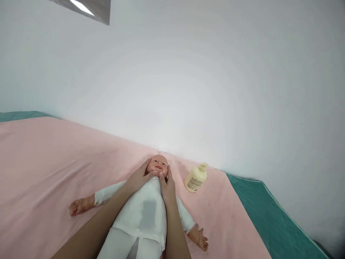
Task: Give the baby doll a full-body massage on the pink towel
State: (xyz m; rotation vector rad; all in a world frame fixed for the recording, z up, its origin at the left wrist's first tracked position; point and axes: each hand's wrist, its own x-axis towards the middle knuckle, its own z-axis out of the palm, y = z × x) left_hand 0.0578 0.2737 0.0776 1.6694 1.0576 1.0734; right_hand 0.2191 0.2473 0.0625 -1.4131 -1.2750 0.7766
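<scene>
A baby doll [142, 212] in a white top and white trousers lies on its back, head away from me and arms spread to the sides. My left hand [139, 177] cups one side of its head, with the thumb by the chin. On the opposite cheek rests my right hand [168, 187], its thumb also under the chin. Both hands are closed around the head from the sides, and some fingertips are hidden behind it. Close to the right of the head stands a pale yellow pump bottle [196, 178] with dark printed text, tilted in view.
Under the doll spreads a pink sheet [54, 162] with soft wrinkles. A green mattress [258, 205] shows past its right edge and at the far left. A white wall [188, 79] rises directly behind, with a grey shiny panel [101, 10] at upper left.
</scene>
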